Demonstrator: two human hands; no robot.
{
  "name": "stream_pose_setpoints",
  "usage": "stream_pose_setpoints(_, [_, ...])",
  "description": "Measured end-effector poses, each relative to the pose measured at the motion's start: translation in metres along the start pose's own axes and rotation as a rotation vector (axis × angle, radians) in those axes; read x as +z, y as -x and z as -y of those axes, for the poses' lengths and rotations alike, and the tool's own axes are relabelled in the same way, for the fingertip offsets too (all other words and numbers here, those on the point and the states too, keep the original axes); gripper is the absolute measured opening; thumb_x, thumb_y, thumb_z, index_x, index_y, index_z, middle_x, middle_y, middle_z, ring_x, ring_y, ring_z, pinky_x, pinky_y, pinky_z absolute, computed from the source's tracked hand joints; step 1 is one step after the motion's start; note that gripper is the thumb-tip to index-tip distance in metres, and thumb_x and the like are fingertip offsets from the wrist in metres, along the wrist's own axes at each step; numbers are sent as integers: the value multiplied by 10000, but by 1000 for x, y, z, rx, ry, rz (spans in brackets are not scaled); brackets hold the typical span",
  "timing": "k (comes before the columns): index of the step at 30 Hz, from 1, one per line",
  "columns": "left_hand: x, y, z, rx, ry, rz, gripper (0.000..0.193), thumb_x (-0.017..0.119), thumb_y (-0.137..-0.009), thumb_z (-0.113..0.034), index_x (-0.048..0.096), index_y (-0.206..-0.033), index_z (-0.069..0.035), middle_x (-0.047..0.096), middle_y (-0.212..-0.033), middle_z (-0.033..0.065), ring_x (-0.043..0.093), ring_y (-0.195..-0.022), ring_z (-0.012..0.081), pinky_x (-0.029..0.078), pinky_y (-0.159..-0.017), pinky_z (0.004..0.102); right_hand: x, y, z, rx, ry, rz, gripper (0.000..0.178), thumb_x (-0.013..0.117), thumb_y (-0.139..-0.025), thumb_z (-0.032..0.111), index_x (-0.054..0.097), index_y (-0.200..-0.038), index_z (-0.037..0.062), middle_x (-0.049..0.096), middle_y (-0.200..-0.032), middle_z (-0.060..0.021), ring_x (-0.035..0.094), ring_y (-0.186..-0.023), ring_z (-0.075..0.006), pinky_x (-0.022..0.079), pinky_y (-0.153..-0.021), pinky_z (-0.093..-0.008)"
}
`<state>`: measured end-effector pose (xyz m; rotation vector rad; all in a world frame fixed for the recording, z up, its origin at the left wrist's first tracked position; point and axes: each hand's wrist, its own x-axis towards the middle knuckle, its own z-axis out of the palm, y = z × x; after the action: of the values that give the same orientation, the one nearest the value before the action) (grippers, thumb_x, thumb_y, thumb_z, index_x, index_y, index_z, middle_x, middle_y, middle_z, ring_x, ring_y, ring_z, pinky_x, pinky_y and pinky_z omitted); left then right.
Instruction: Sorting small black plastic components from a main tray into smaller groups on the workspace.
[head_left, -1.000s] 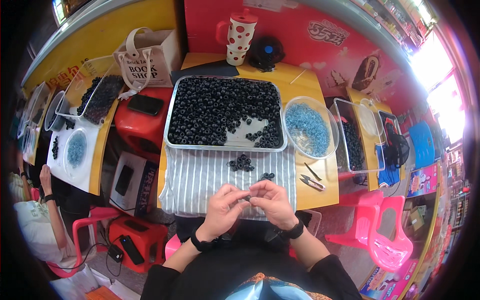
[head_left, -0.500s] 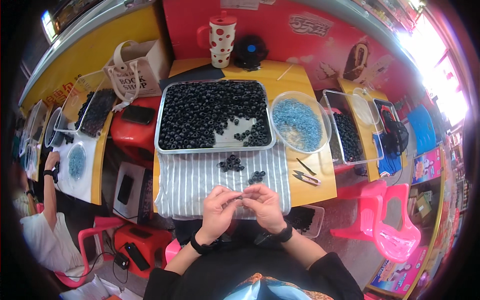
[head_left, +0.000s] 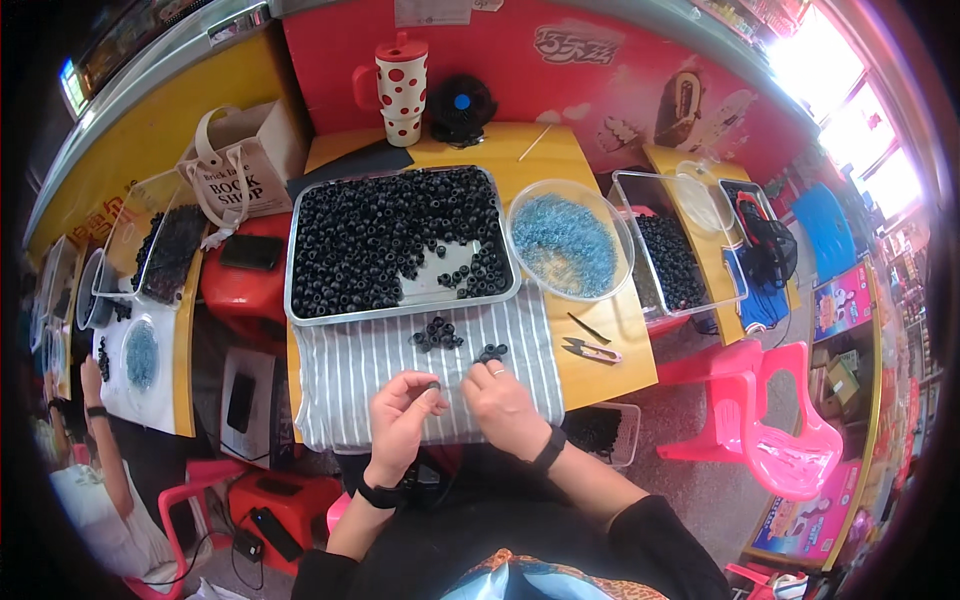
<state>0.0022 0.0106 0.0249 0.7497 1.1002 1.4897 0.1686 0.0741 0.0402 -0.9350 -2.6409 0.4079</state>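
My left hand [head_left: 403, 418] is closed, pinching a small round black piece [head_left: 433, 386] between thumb and forefinger above the striped cloth. Just right of it, my right hand [head_left: 505, 405] has its fingers curled together at the cloth. Their tips are hidden, so what they grip, if anything, does not show. A few black ring-like pieces [head_left: 492, 352] lie right beside its fingers. Farther up the cloth sits another small group of black pieces [head_left: 438, 334]. The metal tray [head_left: 440, 308] behind holds many of the same kind, each with a hole.
A round clear bowl of tiny pale-blue pieces [head_left: 568, 240] stands right of the tray. Tweezers [head_left: 588, 327] and thread snips [head_left: 592, 351] lie below it. A dotted tumbler [head_left: 402, 92] and a black fan [head_left: 462, 105] stand behind. At far left, another person's hand [head_left: 91, 380] rests near black pieces.
My hands were together at the cloth's front edge; they have parted. The right one moved up to the nearer black pieces, while the left keeps a black piece. The view shifted slightly.
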Motion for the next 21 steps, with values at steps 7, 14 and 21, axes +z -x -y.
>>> stream_pose_setpoints(7, [-29, -1, 20, -158, 382, 49, 150, 604, -905, -53, 605, -1037, 18, 647, -901, 95, 642, -792, 176, 499, -706, 265, -59, -21, -76, 200, -243, -435, 111, 575, -790, 0, 622, -889, 20, 576, -823, -165, 586, -787, -343, 471, -695, -421])
stream_pose_setpoints(14, [-30, -10, 25, -124, 395, 123, 155, 594, -908, -42, 601, -1048, 25, 648, -913, 102, 644, -807, 191, 509, -734, 280, -62, -51, -171, 312, 80, -97, 321, 590, -895, 338, 638, -972, 30, 582, -964, -196, 567, -937, -404, 469, -834, -459])
stream_pose_setpoints(21, [-34, -8, 27, -129, 409, 133, 156, 581, -912, -28, 597, -1055, 31, 644, -933, 107, 636, -820, 190, 505, -745, 289, -39, -55, -142, 356, 60, -77, 410, 528, -926, 444, 605, -943, 41, 607, -975, -184, 602, -892, -396, 487, -744, -484])
